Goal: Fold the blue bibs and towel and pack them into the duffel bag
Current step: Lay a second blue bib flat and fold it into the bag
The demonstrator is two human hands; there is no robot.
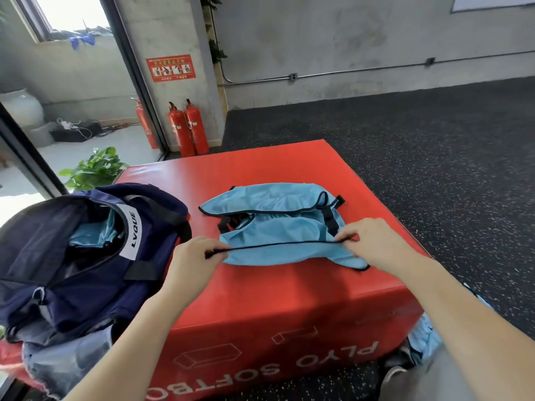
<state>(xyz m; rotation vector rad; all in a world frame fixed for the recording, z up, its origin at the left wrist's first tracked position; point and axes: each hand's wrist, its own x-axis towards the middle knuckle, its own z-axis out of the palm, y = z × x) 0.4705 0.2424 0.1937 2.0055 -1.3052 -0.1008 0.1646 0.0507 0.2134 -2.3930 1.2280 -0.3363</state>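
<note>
A light blue bib [278, 227] with black trim and black straps lies on the red soft box [289, 299]. My left hand [194, 261] pinches the near hem at its left end, and my right hand [367, 241] pinches the same hem at its right end, so the black edge runs taut between them. The navy duffel bag [95, 256] stands open at the left of the box, with light blue fabric [92, 235] visible inside it. More light blue cloth [425, 334] lies low at the right, beside the box.
Two red fire extinguishers [188, 128] stand against the pillar behind the box, and a green plant [95, 169] sits at the back left. Dark speckled floor [405, 140] surrounds the box. Grey and red fabric [43, 360] is bunched under the bag at the lower left.
</note>
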